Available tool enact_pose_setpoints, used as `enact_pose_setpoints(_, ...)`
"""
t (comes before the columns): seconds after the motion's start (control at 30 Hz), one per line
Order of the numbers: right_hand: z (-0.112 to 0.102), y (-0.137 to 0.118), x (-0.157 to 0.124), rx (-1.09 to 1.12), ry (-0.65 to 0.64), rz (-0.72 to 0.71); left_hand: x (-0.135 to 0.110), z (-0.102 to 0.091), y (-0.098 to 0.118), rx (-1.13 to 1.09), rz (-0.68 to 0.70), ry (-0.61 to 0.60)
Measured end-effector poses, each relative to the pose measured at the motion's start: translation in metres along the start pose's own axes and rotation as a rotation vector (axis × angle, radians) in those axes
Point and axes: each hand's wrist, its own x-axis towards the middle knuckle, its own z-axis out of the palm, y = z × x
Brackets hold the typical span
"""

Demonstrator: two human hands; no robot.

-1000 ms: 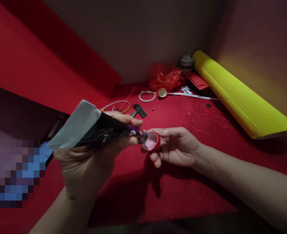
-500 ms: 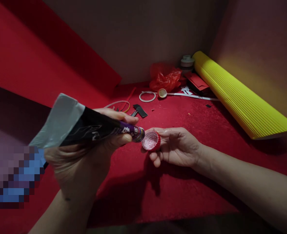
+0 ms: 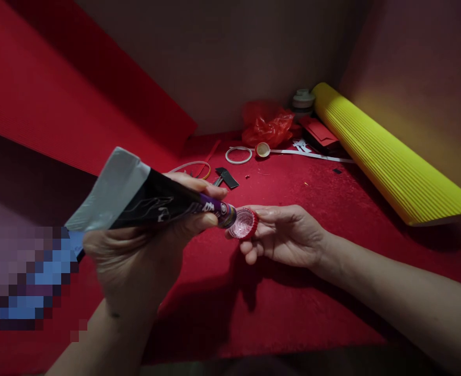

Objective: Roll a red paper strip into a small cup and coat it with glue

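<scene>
My left hand [image 3: 144, 245] is wrapped round a black and purple squeeze tube [image 3: 152, 201] with a flat silver crimped end pointing up and left. The tube's nozzle touches the inside of a small red bottle cap [image 3: 244, 224]. My right hand [image 3: 285, 235] pinches that cap by its ribbed rim, open side facing the tube. The cap's inside glistens with something wet and clear. Both hands hover above a red carpeted surface [image 3: 293, 308].
A yellow corrugated roll [image 3: 383, 156] lies along the right. Red corrugated sheet [image 3: 58, 94] leans at the left. At the back sit a red plastic bag [image 3: 267, 125], a white ring [image 3: 238, 154], a small cap [image 3: 262, 150], paper strips and dark scraps [image 3: 226, 177].
The tube's silver end swung down and left, then came back up; the nozzle stays at the cap. The right hand and cap have barely moved.
</scene>
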Motion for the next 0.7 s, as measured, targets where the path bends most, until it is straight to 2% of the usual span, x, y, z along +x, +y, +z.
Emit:
enact_pose_setpoints(0.2,-0.004,-0.0001,-0.0009,0.002,-0.013,0.004,-0.0007,0.0013,0.0011,0.012,-0.032,0.044)
enact_pose_setpoints(0.4,-0.0057,0.0003,0.0005,0.015,-0.019,0.01,0.0,-0.0032,-0.0009,-0.012,-0.01,-0.038)
enact_pose_setpoints(0.5,-0.0028,-0.0003,0.0008,0.004,0.008,0.011,-0.0002,-0.0008,-0.0001,-0.032,0.007,0.0)
enact_pose_setpoints(0.7,0.0,-0.0006,-0.0013,0.002,0.047,0.013,0.0025,0.0012,-0.0004,-0.092,-0.006,0.003)
